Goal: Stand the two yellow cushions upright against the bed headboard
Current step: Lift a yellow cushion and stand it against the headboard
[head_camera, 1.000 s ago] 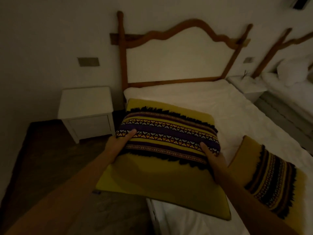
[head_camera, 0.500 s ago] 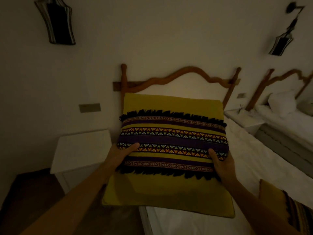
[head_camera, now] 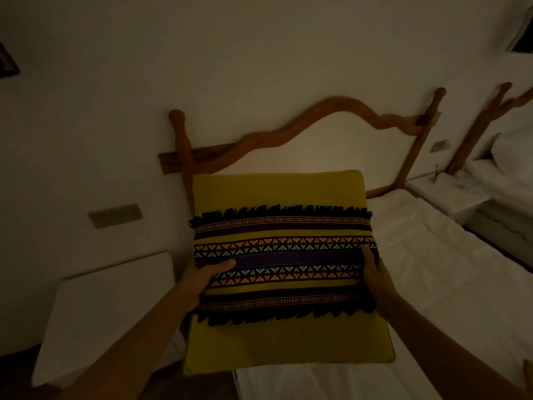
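Both hands are clamped on the yellow cushion (head_camera: pixel 277 194) by its side edges, left hand (head_camera: pixel 203 280) at about 9 o'clock with the thumb lying across the purple patterned band (head_camera: pixel 284 259), right hand (head_camera: pixel 375 277) at 3 o'clock with fingers wrapped round the edge. The cushion is up in the air, face toward the camera, black fringe along the top and bottom of the band. It's over the head end of the bed (head_camera: pixel 432 269), not resting on the white sheet as far as I can tell. The wooden headboard (head_camera: pixel 331 109) sits behind it at 12 o'clock. A white nightstand (head_camera: pixel 109 307) is off at 8 o'clock, and a second bed (head_camera: pixel 507 180) at 2 o'clock. Room's pretty dim, so the details are murky.
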The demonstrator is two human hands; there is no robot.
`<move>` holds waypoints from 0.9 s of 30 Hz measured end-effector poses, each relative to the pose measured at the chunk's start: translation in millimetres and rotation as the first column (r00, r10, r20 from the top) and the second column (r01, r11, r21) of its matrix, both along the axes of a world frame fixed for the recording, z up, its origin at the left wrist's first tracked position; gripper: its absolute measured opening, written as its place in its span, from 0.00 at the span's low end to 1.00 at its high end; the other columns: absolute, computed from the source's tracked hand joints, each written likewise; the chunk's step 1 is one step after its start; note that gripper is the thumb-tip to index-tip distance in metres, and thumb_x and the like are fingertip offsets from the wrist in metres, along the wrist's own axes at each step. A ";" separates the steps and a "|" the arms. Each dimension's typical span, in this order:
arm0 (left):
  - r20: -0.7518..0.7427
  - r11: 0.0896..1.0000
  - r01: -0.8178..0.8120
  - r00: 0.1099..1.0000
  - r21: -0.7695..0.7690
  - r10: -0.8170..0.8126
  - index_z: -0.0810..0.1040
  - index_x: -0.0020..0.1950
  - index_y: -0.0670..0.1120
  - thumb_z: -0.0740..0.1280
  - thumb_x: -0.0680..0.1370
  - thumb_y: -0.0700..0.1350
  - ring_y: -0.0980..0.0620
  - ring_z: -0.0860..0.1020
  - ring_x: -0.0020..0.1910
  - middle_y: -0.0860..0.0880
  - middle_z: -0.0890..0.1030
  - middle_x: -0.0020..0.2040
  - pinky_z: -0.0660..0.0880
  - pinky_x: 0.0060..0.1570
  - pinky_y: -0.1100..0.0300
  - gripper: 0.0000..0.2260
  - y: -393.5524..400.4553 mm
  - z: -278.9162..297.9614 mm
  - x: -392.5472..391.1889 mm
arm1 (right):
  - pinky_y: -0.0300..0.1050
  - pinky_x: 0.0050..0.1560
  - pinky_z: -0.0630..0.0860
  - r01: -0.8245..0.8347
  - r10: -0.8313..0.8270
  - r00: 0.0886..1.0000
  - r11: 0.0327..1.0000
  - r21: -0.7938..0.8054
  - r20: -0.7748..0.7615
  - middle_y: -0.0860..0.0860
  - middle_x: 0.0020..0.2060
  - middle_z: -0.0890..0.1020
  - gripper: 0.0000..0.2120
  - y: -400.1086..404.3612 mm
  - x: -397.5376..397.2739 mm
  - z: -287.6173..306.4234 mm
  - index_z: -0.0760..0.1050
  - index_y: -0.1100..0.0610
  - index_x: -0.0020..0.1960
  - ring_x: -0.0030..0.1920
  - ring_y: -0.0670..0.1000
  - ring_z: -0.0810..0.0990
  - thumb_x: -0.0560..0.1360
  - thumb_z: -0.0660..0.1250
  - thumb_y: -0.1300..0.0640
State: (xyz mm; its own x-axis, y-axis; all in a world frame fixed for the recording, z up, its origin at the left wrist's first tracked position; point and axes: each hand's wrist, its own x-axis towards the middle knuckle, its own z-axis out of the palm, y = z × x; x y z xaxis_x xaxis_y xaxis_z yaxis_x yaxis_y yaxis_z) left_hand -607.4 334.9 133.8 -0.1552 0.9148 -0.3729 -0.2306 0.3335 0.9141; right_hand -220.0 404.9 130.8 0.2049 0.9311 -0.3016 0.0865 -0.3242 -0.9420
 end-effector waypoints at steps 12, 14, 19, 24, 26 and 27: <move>0.046 0.994 -0.058 0.997 -0.096 0.063 0.78 0.65 0.49 0.87 0.47 0.44 0.41 0.82 0.58 0.46 0.84 0.59 0.79 0.57 0.40 0.46 212.1 -94.4 -39.6 | 0.66 0.70 0.74 -0.021 0.005 0.983 0.997 -0.081 -0.182 0.55 0.67 0.81 0.37 255.6 -38.2 -71.1 0.74 0.47 0.75 0.67 0.61 0.79 0.80 0.43 0.27; 0.009 0.986 -0.120 0.992 -0.116 0.122 0.77 0.66 0.50 0.86 0.50 0.43 0.42 0.81 0.58 0.47 0.84 0.60 0.79 0.56 0.42 0.45 238.7 -114.9 -39.6 | 0.61 0.68 0.76 -0.007 -0.013 0.988 0.992 -0.129 -0.156 0.54 0.67 0.81 0.39 296.0 -46.5 -84.2 0.75 0.46 0.74 0.67 0.60 0.78 0.79 0.40 0.26; -0.031 0.980 -0.192 0.981 -0.041 0.191 0.70 0.74 0.50 0.85 0.57 0.40 0.42 0.76 0.67 0.47 0.77 0.69 0.74 0.65 0.40 0.47 307.5 -179.5 -38.5 | 0.60 0.74 0.71 -0.040 0.040 0.999 0.999 -0.037 0.008 0.53 0.75 0.75 0.43 393.7 -67.1 -128.6 0.67 0.46 0.80 0.76 0.58 0.72 0.75 0.43 0.23; -0.108 0.961 -0.269 0.956 0.064 0.275 0.74 0.68 0.57 0.81 0.61 0.37 0.47 0.75 0.68 0.51 0.78 0.67 0.72 0.67 0.42 0.39 355.0 -235.1 -24.9 | 0.62 0.73 0.72 -0.070 0.059 0.991 0.993 0.092 0.119 0.50 0.69 0.79 0.37 466.8 -73.7 -171.7 0.73 0.41 0.69 0.70 0.54 0.76 0.72 0.46 0.21; -0.164 0.948 -0.305 0.935 0.085 0.316 0.74 0.68 0.56 0.81 0.60 0.40 0.50 0.75 0.66 0.53 0.78 0.65 0.72 0.68 0.45 0.39 369.7 -254.6 -19.5 | 0.64 0.71 0.74 -0.074 0.057 0.988 0.990 0.120 0.140 0.50 0.66 0.80 0.25 493.3 -74.4 -197.3 0.74 0.37 0.63 0.68 0.53 0.78 0.79 0.46 0.29; -0.198 0.946 -0.312 0.925 0.089 0.323 0.73 0.71 0.51 0.81 0.59 0.42 0.50 0.75 0.67 0.51 0.78 0.66 0.71 0.68 0.47 0.40 377.4 -265.7 -17.7 | 0.65 0.70 0.74 -0.081 0.061 0.986 0.988 0.128 0.154 0.51 0.66 0.79 0.24 505.4 -73.6 -213.7 0.74 0.38 0.64 0.68 0.54 0.77 0.81 0.46 0.31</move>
State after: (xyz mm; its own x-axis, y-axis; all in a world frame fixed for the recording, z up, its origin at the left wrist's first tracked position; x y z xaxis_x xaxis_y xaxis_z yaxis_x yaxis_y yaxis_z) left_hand -625.1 712.3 -131.9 -0.5093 0.8230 -0.2517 -0.1197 0.2218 0.9677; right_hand -293.6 910.3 -82.9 0.1699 0.9748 -0.1445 0.2479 -0.1842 -0.9511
